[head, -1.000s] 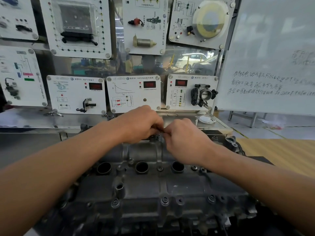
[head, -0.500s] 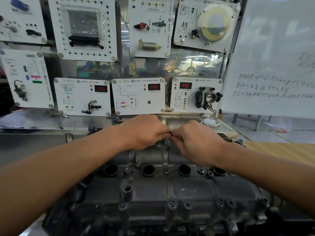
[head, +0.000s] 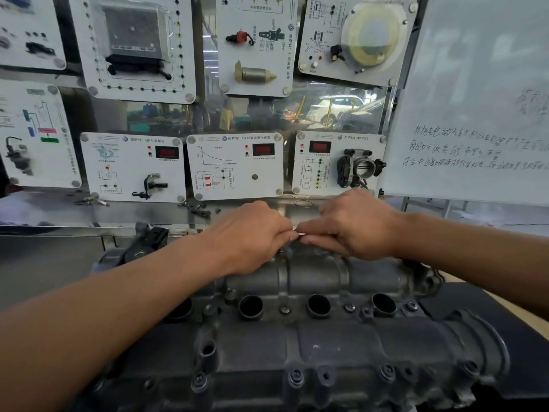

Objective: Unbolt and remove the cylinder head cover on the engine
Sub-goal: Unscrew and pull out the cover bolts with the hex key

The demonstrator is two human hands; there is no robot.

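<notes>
The dark grey cast cylinder head cover [head: 326,352] fills the lower middle of the head view. It has a row of round plug wells [head: 251,306], and bolts [head: 296,376] sit along its near edge. Both hands meet at the cover's far edge. My left hand [head: 252,233] is curled, knuckles up, over a bolt spot there. My right hand [head: 353,224] faces it, fingertips pinched together. A small silvery piece [head: 299,232] shows between the two sets of fingertips; what it is and the bolt beneath are mostly hidden.
Behind the engine stands a wall of white training panels [head: 234,165] above a metal shelf [head: 89,212] with loose small parts. A whiteboard [head: 475,114] stands at the right. A wooden tabletop [head: 523,316] lies right of the engine.
Both hands stay joined at the cover's far edge, with small shifts of the fingers. My right hand has turned flatter and sits slightly higher. My view has moved closer.
</notes>
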